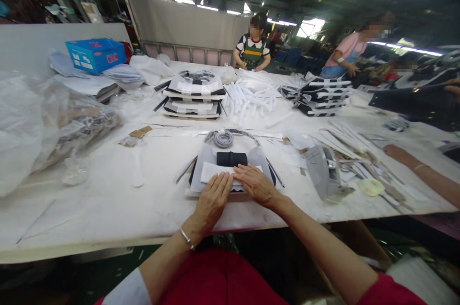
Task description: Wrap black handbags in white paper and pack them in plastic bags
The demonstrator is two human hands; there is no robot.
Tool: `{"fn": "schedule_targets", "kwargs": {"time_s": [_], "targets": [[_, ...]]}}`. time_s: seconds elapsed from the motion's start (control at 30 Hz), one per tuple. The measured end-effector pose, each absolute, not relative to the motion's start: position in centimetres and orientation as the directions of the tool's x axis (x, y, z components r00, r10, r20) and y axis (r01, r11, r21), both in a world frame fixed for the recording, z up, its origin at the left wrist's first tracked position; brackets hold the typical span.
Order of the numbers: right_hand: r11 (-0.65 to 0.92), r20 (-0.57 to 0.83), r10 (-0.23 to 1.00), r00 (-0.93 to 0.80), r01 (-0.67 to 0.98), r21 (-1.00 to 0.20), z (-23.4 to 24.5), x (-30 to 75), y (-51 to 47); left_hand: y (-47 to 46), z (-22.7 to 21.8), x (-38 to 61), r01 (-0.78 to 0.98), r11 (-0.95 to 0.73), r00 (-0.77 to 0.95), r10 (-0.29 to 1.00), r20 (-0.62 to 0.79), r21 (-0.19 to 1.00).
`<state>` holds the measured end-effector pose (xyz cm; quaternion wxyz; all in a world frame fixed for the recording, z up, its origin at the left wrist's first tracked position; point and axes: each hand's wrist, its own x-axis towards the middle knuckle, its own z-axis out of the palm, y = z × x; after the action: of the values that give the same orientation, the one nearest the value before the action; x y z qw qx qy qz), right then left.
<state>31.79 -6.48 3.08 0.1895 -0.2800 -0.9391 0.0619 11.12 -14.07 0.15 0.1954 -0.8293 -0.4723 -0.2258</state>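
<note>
My left hand (214, 197) lies flat with outstretched fingers on a folded white sheet (211, 170). Beside it my right hand (258, 185) presses the same sheet, palm down, its fingertips close to a rolled black piece (232, 158). Beneath the sheet is what looks like a handbag, covered in pale grey wrapping (197, 179), with dark edges and strips showing at its sides. A wrapped coil (223, 139) rests inside the arc of its wrapped handle (251, 136). Both hands cover the sheet's near edge.
Behind stand stacked wrapped bags (194, 96), white rolls (247, 96) and another stack (323, 96). A grey tape dispenser (322, 171) is at right, near strips and a co-worker's arm (427, 171). Plastic bags (25, 128) and a blue box (95, 56) are left. Two people work beyond.
</note>
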Motion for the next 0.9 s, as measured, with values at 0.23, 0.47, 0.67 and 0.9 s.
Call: {"fn": "schedule_targets", "kwargs": {"time_s": [0.23,0.47,0.67,0.9], "targets": [[0.861,0.355,0.507,-0.785,0.477,-0.176,4.4,32.1,-8.3,-14.3,-1.5,10.5,0.849,-0.521,0.467,0.663,0.585,-0.088],[0.809,0.338,0.587,-0.736,0.511,-0.292,3.5,32.1,-8.2,-13.5,2.5,11.2,0.865,-0.5,0.451,0.805,0.386,0.031],[0.711,0.258,0.697,-0.669,0.599,-0.368,3.5,31.7,-8.2,-11.5,4.6,11.2,0.858,-0.514,0.481,0.805,0.348,0.003],[0.683,0.245,0.717,-0.652,0.589,-0.432,3.9,31.8,-7.7,-11.6,4.2,10.8,0.859,-0.491,0.427,0.844,0.324,0.147]]}}
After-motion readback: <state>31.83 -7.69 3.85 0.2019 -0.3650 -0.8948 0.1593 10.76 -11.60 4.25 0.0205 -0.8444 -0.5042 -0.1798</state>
